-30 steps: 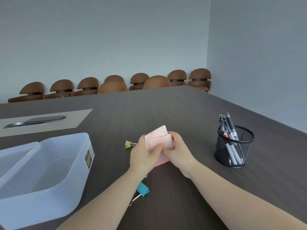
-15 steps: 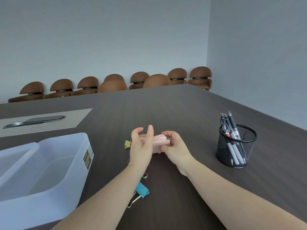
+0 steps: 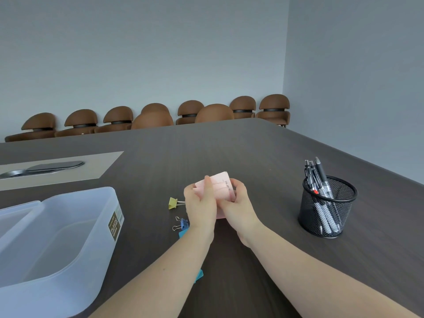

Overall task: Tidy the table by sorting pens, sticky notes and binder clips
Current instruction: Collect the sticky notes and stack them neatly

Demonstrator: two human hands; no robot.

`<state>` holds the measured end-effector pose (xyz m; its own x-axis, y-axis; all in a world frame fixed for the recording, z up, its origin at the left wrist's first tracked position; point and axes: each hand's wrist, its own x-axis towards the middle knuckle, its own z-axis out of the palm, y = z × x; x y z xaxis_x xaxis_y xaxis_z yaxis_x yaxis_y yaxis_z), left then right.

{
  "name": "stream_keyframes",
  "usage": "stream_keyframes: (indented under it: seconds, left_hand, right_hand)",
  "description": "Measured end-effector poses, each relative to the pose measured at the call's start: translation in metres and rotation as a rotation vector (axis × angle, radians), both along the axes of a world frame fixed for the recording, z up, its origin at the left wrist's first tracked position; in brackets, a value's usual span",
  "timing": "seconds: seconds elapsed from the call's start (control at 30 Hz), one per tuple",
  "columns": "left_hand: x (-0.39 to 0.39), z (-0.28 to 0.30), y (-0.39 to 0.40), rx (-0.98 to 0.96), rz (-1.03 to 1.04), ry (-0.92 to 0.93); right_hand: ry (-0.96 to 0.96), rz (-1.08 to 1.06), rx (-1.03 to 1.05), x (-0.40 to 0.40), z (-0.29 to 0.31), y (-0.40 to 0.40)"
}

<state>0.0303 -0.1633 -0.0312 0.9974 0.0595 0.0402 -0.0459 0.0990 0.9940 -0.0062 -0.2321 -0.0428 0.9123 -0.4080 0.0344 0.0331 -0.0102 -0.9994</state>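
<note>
Both hands hold a stack of pink sticky notes [image 3: 222,187] upright above the middle of the dark table. My left hand [image 3: 200,204] grips its left side with the thumb over the front; my right hand [image 3: 238,205] clasps its right and lower edge. A yellow binder clip [image 3: 173,203] lies just left of my left hand. Nearer me sit a blue binder clip [image 3: 182,224] and a teal binder clip [image 3: 198,275], both partly hidden by my left forearm. Several pens [image 3: 317,177] stand in a black mesh cup [image 3: 327,208] at the right.
A translucent plastic bin [image 3: 68,230] with a divider sits at the near left. A beige inset panel with a grey metal cover [image 3: 46,168] lies at the far left of the table [image 3: 229,145]. Brown chairs [image 3: 274,109] line the far wall.
Half a second ago the pink stack lay flatter and my left hand was open beside it. Now the stack is tilted upright and my left hand has closed on it.
</note>
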Motion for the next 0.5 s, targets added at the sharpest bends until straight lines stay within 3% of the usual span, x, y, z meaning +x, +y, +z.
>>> stream_keyframes:
  seconds: [0.1,0.3,0.5]
  left_hand:
    - [0.001,0.0,0.003,-0.09,-0.029,0.034]
    - [0.006,-0.006,0.004,0.03,-0.047,0.029]
    - [0.012,-0.006,0.004,0.107,-0.042,0.004]
  right_hand:
    - [0.025,-0.006,-0.014,0.001,0.0,-0.001]
    - [0.003,-0.035,0.049,0.008,0.004,0.002]
    - [0.057,-0.017,-0.091,0.012,-0.001,-0.001]
